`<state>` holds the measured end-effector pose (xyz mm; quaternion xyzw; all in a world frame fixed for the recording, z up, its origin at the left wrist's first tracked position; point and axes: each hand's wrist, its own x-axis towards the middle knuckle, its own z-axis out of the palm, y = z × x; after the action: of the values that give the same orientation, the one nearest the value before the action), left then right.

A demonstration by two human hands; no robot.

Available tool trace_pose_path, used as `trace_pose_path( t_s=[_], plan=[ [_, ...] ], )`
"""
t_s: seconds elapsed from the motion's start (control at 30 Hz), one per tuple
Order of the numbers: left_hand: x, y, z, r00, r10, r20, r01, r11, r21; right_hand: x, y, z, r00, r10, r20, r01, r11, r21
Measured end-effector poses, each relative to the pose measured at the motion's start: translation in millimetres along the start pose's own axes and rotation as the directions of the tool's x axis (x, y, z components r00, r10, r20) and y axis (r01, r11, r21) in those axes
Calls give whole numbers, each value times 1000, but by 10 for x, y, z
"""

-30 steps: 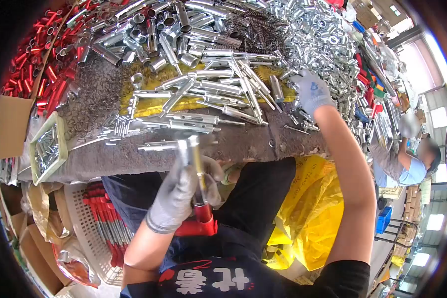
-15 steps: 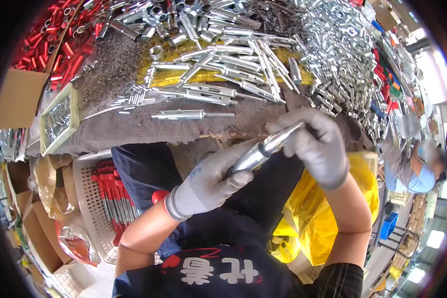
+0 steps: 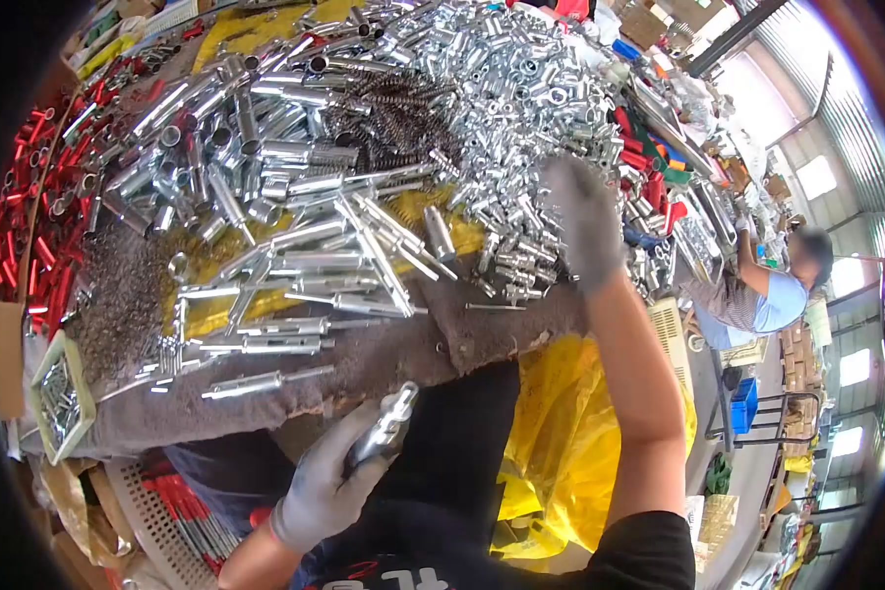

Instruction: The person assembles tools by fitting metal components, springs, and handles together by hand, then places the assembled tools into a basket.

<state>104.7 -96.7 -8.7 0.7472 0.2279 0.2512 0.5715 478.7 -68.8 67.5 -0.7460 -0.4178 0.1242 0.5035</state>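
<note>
My left hand (image 3: 329, 484), in a grey glove, is closed around a shiny metal tube (image 3: 376, 444), held tilted above my lap. A narrower stepped end (image 3: 400, 401) points up and away from me; the palm hides the tube's lower part. Out to the right, my right hand (image 3: 582, 221), also gloved, is over the near right side of a heap of small metal fittings (image 3: 521, 128). Its fingers are stretched forward and somewhat blurred, with nothing visible in them. Long metal rod assemblies (image 3: 300, 265) lie on the bench left of that hand.
Dark springs (image 3: 388, 118) lie among silver tubes (image 3: 236, 128). Red tubes (image 3: 39, 256) are piled far left, near a pale tray of small pins (image 3: 41, 433). Below are a white basket (image 3: 143, 511) and a yellow bag (image 3: 570, 442). Another person (image 3: 772, 295) works at right.
My right hand has left the metal piece at the tube and reached forward to the fittings heap. My left hand still holds the tube, now lower and to the left as the view has turned right.
</note>
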Motion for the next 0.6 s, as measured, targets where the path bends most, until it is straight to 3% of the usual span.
trace_pose_path(
  t_s=[0.03, 0.07, 0.1, 0.17, 0.23, 0.27, 0.3, 0.33, 0.37, 0.4, 0.43, 0.47, 0.5, 0.53, 0.57, 0.6],
  plan=[
    [-20, -39, -18, 1000, -13, 24, 15, 999, -49, 343, -18, -107, 984, -14, -179, 7, 999, -44],
    [-42, -76, -36, 998, -27, 48, 32, 995, -97, 843, 459, -348, 917, -171, -360, -54, 842, -537],
    [-65, -113, -54, 997, -40, 72, 50, 988, -144, 1109, 594, -429, 876, -171, -452, -262, 618, -742],
    [-71, -84, -88, 995, -56, 85, 72, 978, -198, 1436, 718, -443, 877, -22, -480, -404, 508, -761],
    [-84, -23, -121, 992, -89, 95, 109, 965, -239, 1487, 654, -377, 901, 4, -433, -393, 429, -814],
    [-95, 22, -169, 991, -96, 93, 115, 967, -228, 1545, 734, -398, 895, -78, -439, -377, 393, -839],
    [-112, 71, -216, 991, -103, 90, 120, 969, -218, 1707, 996, -514, 894, -297, -336, -238, 321, -917],
    [-134, 126, -262, 990, -110, 88, 126, 970, -207, 1796, 1186, -658, 890, -399, -221, 52, 571, -820],
    [-170, 197, -346, 992, -102, 77, 112, 984, -139, 1390, 780, -482, 884, -423, -197, 157, 668, -727],
    [-209, 272, -427, 993, -95, 66, 99, 993, -70, 662, 99, -141, 959, -227, -168, 149, 913, -379],
    [-304, 283, -474, 991, -121, 58, 127, 985, -115, 363, -7, -99, 985, -162, 53, 163, 986, -20],
    [-414, 271, -519, 990, -126, 55, 132, 986, -105, -135, -245, 132, 977, -163, 135, 147, 982, 121],
    [-525, 245, -558, 991, -118, 61, 123, 988, -93, -590, -441, 288, 961, -128, 245, 90, 983, 159],
    [-624, 217, -582, 992, -114, 58, 118, 989, -84, -1017, -509, 354, 933, -218, 286, 257, 961, -107],
    [-723, 190, -589, 992, -104, 65, 109, 991, -79, -1296, -718, 447, 783, -233, 577, 238, 969, 68],
    [-833, 161, -594, 993, -84, 78, 90, 993, -81, -1573, -923, 544, 548, -223, 806, 112, 975, 193]
  ],
)
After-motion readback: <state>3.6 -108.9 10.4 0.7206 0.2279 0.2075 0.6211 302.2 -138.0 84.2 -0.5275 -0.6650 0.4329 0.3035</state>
